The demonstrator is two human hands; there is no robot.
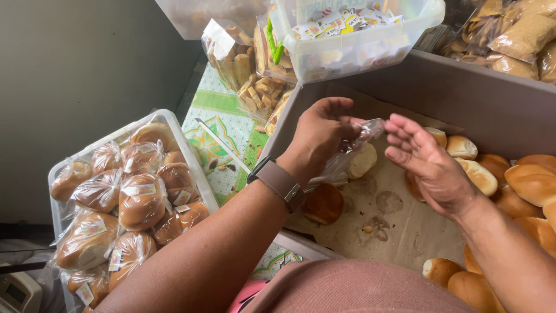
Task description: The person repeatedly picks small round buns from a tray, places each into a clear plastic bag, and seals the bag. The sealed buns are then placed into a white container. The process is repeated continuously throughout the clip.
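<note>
Plastic bag [347, 155], thin, light and slippery, sits mid-frame with a soft bun [362, 160] inside; left hand [318, 139] pinches its mouth shut, right hand [428, 165] open beside it. Best gripped at the gathered top.

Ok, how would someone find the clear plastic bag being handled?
Look into the big grey cardboard box lined with brown paper. Above its left end, the left hand pinches a clear plastic bag beside the open right hand. Unlike the loose golden buns, it is transparent and crinkled.
</note>
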